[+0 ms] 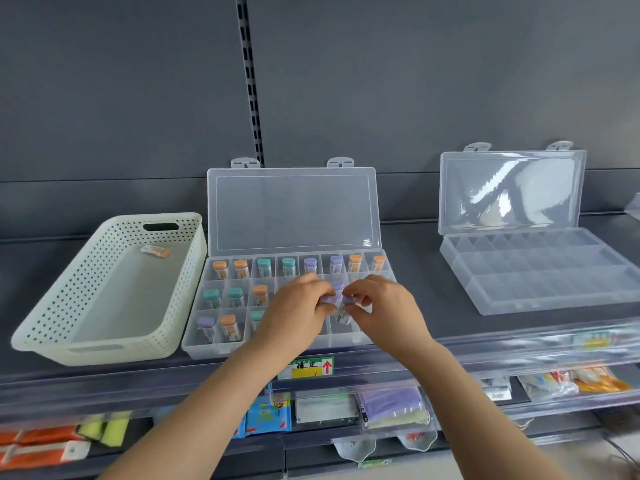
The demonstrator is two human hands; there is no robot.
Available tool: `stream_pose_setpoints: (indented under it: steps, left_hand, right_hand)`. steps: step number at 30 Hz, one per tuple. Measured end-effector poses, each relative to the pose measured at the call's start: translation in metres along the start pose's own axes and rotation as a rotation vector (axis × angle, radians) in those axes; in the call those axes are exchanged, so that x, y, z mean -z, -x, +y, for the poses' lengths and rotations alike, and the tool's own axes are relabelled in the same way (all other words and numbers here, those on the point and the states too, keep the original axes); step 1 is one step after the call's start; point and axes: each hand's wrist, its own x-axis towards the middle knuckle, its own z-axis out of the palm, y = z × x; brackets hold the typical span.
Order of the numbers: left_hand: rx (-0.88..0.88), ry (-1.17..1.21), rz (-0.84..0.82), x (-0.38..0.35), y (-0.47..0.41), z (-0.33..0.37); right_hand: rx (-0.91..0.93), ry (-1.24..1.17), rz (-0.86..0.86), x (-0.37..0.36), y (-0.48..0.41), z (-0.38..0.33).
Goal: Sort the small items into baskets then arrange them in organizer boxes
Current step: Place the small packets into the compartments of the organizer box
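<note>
Fingers (pixel 358 293) of left hand (pixel 298 308) and right hand (pixel 382 306) meet, pinching purple-capped vials (pixel 349 300), above the near organizer box (pixel 194 345). Behind the fingers: its upright lid (pixel 292 209) walls off the back. Below and left of them: compartments filled with standing vials (pixel 228 327), dividers between. Further left: white basket (pixel 69 306) just beside the box, top open (one small item (pixel 156 251) at its far end). Right of the fingers: bare shelf strip (pixel 412 268), then a second open box (pixel 540 275). Above: open air.

Capped tubes (pixel 241 268) are stood in the open clear organizer box (pixel 194 344); a white basket (pixel 104 355) with one orange tube (pixel 156 251) is set left of it, another open box (pixel 540 271) right.
</note>
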Motion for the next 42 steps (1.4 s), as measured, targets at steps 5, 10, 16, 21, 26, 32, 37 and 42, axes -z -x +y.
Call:
stream_pose_setpoints:
  steps: [5, 10, 16, 21, 26, 32, 37, 42]
  left_hand:
    - [0.034, -0.032, 0.038, 0.004, 0.001, 0.005]
    - [0.074, 0.017, 0.029, 0.011, -0.004, 0.012]
    - [0.072, -0.091, 0.043, 0.021, -0.006, -0.003]
    - [-0.019, -0.213, -0.049, 0.022, -0.003, -0.003]
    - [-0.004, -0.302, -0.077, 0.010, -0.002, -0.002]
    - [-0.069, -0.327, -0.056, 0.008, -0.003, -0.006]
    - [-0.086, -0.375, -0.093, -0.005, -0.001, -0.006]
    - [-0.073, -0.401, -0.069, -0.008, -0.001, -0.005]
  right_hand:
    - [-0.015, -0.042, 0.015, -0.002, -0.001, 0.001]
    - [-0.015, -0.054, -0.002, -0.001, -0.005, 0.000]
    - [-0.056, -0.058, -0.069, -0.003, -0.004, 0.002]
    - [-0.028, -0.039, -0.071, -0.005, -0.004, 0.004]
    - [0.016, -0.011, -0.095, -0.010, -0.002, 0.006]
    - [0.041, 0.037, -0.103, -0.015, 0.000, 0.006]
    - [0.045, 0.050, -0.112, -0.016, 0.000, 0.007]
    - [0.058, 0.046, -0.113, -0.016, -0.001, 0.008]
